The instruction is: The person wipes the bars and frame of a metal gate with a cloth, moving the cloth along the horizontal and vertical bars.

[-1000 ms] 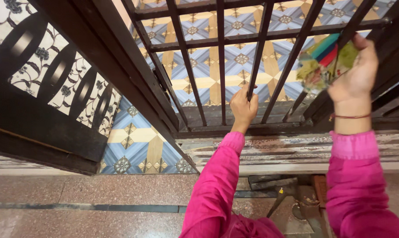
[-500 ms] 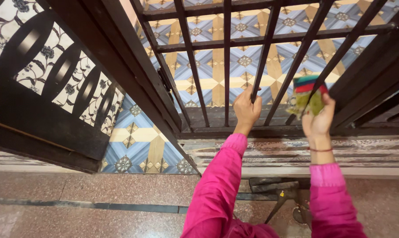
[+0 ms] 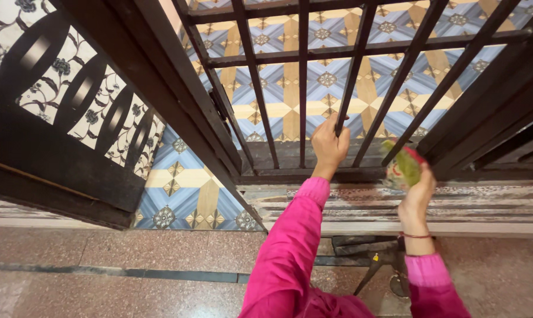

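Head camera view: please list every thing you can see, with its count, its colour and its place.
Metal grille: one, dark brown bars, across the upper middle and right.
Cut-out door panel: one, dark, with oval openings, at the left.
Patterned floor tiles: many, blue and yellow, behind the grille and below the panel.
Stone threshold: one, pale and worn, under the grille.
Speckled floor: one, reddish, at the bottom.
Cloth: one, green with red, low at the grille's right bars.
Left hand: one, pink sleeve, gripping a grille bar.
Right hand: one, pink sleeve, red thread at the wrist, holding the cloth.
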